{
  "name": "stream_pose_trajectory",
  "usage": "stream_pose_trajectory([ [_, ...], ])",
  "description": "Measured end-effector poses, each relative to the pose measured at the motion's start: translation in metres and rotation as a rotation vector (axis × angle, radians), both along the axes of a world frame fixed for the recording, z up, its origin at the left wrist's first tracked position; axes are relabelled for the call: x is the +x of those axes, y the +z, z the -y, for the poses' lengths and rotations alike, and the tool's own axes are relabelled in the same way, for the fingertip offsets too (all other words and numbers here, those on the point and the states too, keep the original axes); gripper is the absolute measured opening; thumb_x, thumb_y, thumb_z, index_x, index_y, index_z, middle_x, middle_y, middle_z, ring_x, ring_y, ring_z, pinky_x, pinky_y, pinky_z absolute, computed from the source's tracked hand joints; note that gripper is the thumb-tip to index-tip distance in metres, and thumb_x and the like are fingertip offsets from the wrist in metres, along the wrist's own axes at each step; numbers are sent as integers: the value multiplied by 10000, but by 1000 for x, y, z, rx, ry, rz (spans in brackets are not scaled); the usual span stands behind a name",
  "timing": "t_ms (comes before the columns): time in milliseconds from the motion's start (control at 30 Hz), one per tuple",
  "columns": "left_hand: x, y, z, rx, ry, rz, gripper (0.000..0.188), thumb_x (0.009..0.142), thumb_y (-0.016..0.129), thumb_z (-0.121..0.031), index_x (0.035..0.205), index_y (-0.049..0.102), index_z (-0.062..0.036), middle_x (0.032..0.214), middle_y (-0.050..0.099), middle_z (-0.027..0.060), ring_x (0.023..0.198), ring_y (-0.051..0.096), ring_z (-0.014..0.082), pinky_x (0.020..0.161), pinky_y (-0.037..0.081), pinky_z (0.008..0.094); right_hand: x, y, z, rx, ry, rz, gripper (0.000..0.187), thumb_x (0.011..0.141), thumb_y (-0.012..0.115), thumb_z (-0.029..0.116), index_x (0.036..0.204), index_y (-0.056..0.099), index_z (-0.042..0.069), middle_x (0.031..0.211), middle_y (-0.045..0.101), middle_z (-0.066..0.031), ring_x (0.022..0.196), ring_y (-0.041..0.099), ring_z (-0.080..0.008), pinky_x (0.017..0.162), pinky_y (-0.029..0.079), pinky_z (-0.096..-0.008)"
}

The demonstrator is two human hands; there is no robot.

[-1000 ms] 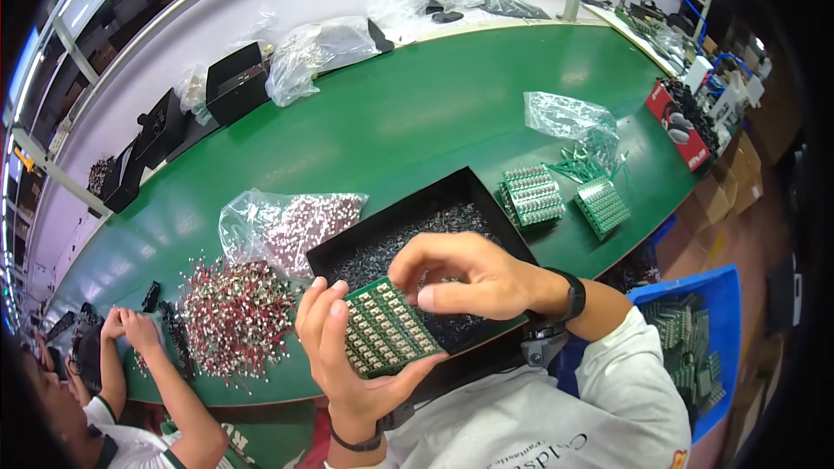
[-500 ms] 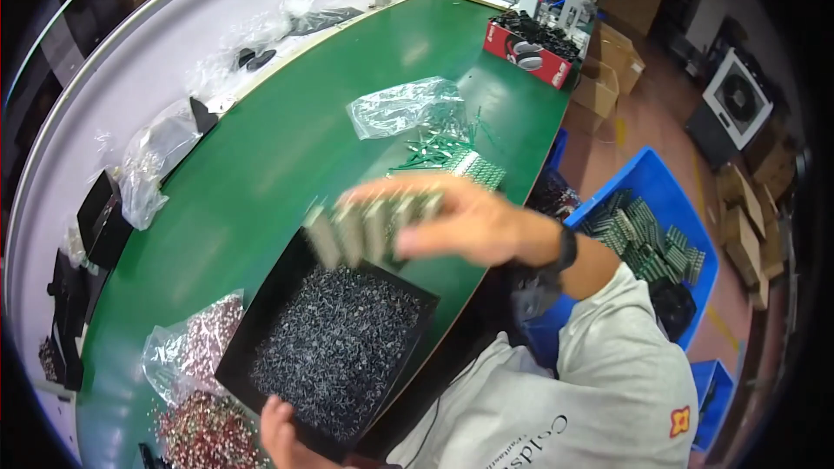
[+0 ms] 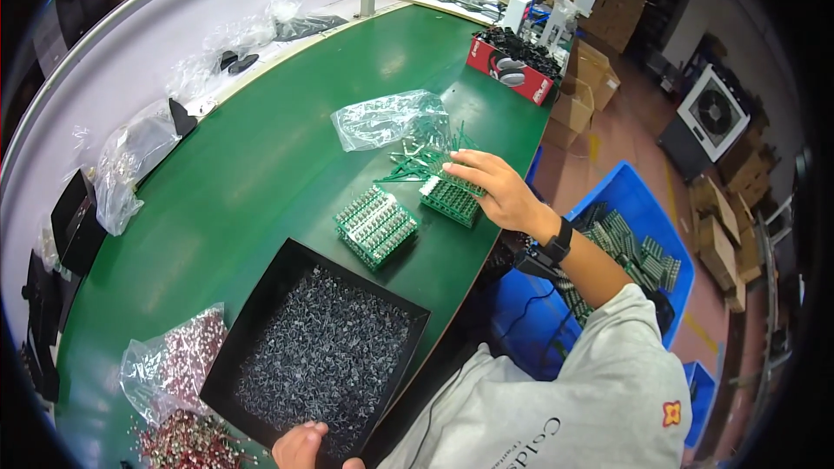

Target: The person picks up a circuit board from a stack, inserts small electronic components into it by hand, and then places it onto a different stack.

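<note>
Green workbench (image 3: 217, 217) curves along a pale wall (image 3: 156, 61) before you. Your right hand (image 3: 497, 187) reaches over the farther stack of circuit boards (image 3: 452, 201), fingers bent at its upper side; you cannot tell from this view whether they grip a board or merely rest there. Thin green strips (image 3: 407, 168) and a clear plastic bag (image 3: 373, 126) lie beyond it. Another circuit-board stack (image 3: 375, 227) sits between that one and the black tray (image 3: 248, 317), which holds small dark parts (image 3: 326, 352). Your left hand (image 3: 300, 446), partly cropped, is at the tray's near edge, its grip unclear. Blue bin (image 3: 685, 282) with more boards stands right of the bench.
</note>
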State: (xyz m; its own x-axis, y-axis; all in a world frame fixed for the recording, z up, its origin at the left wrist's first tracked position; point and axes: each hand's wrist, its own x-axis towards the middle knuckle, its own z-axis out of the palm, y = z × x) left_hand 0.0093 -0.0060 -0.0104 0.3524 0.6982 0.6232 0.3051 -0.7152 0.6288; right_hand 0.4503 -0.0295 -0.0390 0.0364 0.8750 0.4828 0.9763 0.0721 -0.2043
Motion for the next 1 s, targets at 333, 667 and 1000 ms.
stream_pose_trajectory([
  [333,0,-2,0,-30,33,13,404,993,597,-371,1140,652,1,989,697,154,901,656,327,809,527,437,0,-5,4,-134,31,-37,644,782,694,186,1410,561,138,1506,444,-185,1408,388,-404,1167,312,-507],
  [667,-4,-5,2,-40,40,-18,390,990,605,-361,1147,650,-7,1003,693,157,902,656,323,812,528,433,-13,-8,-1,-55,-161,-65,715,787,742,315,1415,514,61,1430,466,-238,1333,445,-436,1117,374,-482],
  [1000,-2,-4,4,-85,39,-12,388,979,627,-347,1140,656,5,1012,686,164,906,659,321,813,534,423,-13,-10,-2,61,-162,-208,620,780,749,229,1330,558,14,1359,518,-227,1242,538,-392,1059,436,-430],
])
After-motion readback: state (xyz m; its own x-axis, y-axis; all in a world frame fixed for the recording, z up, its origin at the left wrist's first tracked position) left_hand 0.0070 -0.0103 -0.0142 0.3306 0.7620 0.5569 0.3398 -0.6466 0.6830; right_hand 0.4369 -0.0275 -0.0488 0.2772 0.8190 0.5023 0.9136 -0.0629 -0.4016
